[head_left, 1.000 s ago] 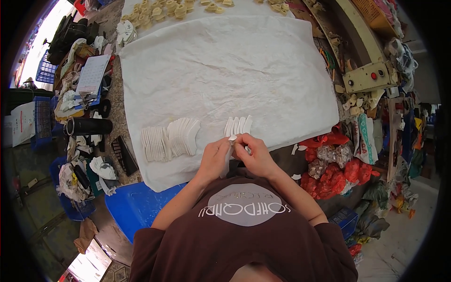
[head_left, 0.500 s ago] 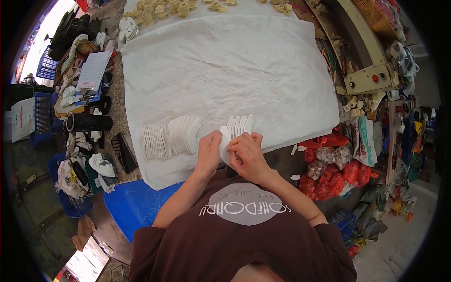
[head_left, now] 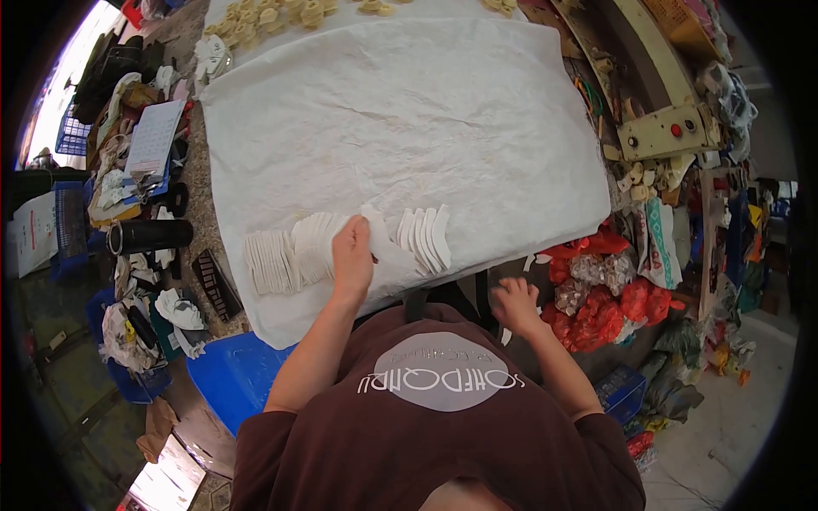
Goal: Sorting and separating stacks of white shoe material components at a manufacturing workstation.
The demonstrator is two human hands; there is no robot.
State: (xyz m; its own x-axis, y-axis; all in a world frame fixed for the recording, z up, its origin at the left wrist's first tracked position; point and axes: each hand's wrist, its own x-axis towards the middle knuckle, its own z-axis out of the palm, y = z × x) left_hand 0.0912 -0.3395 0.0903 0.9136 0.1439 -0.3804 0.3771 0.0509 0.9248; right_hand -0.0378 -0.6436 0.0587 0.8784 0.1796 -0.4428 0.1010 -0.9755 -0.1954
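I note the left hand (head_left: 351, 257) gripping a white piece (head_left: 374, 221) beside the white stack (head_left: 313, 247); the right hand (head_left: 516, 305), fingers loosely spread, hangs past the cloth (head_left: 417, 119).

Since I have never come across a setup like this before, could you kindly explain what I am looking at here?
Certainly. There is no robot: these are a person's own bare hands, seen from above by a wide fisheye camera worn on the head, so straight edges bend near the rim. A white cloth covers the work surface. On it stand closely packed white pieces, with a smaller group farther right. Yellowish pieces lie at the far end. The left hand, between the groups, seems to grip a white piece. The right hand, rather blurred, is off the cloth, with nothing clearly visible in it.
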